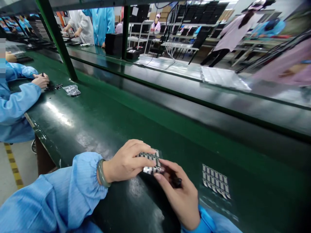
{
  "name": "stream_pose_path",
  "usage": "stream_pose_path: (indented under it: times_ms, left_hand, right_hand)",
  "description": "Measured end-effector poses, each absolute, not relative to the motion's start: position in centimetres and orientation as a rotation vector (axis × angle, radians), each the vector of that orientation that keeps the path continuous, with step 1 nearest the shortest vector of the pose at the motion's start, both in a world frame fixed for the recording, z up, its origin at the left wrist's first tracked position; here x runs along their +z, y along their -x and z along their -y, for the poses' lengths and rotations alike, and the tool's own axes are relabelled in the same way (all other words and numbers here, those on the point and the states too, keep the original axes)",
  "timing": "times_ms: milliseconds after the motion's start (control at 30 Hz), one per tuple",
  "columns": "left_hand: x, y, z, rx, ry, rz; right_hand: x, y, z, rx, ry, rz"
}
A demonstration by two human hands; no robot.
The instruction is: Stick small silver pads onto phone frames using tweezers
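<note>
My left hand (130,160) grips a small sheet of silver and black stickers (150,158), its fingers lying across the upper face. At the sheet's right edge, the thumb and forefinger of my right hand (179,191) come together. A small black part (178,183) sits inside the curled fingers of that hand; its shape is mostly hidden. Whether the right fingertips pinch a single sticker is too small to tell. To the right, a second sticker sheet (216,181) in rows lies flat on the green bench (116,123).
Down the bench at left, a co-worker's hands (41,80) work beside loose black parts (57,86) and a clear plastic bag (72,90). A green post (57,42) rises from the bench. Beyond runs a dark conveyor strip (170,100), with flat clear-wrapped sheets (223,78) behind it.
</note>
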State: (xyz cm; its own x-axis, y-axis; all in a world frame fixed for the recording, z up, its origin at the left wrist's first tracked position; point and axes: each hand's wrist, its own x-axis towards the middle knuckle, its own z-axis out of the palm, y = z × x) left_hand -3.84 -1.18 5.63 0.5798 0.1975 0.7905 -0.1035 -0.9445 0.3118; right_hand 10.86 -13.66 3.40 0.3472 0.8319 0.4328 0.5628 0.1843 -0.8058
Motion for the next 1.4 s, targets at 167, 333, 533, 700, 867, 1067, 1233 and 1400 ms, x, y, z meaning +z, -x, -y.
stream_pose_path:
  times_ms: [167,333,533,700,867,1067,1233,1400]
  left_hand:
    - [5.6,3.9,1.2,1.175,-2.509,-0.076]
    - [6.3,4.5,0.7,0.925,-2.311,-0.194]
    - [6.8,4.8,0.2,0.663,-2.404,-0.181]
    - [5.6,4.4,0.2,0.567,-2.528,-0.168]
    - [5.2,4.3,-0.1,0.56,-2.426,-0.154]
    - [5.0,4.3,-0.3,0.546,-2.312,-0.161]
    - [4.9,4.4,-0.2,0.522,-2.32,-0.216]
    - [4.9,4.3,0.0,0.511,-2.346,-0.245]
  right_hand:
    - [3.0,-10.5,13.5,0.442,1.49,1.168]
    - [2.9,-10.9,13.4,0.37,1.547,1.196]
    - [2.9,-11.4,13.5,0.52,1.549,1.293]
    - [2.4,-11.9,13.1,0.628,1.531,1.366]
    - [2.4,-12.1,13.1,0.687,1.519,1.395]
    - [2.2,-12.3,13.2,0.598,1.635,1.293]
    - [2.0,-12.4,13.1,0.601,1.66,1.211]
    - [2.4,-12.1,12.9,0.607,1.681,1.178]
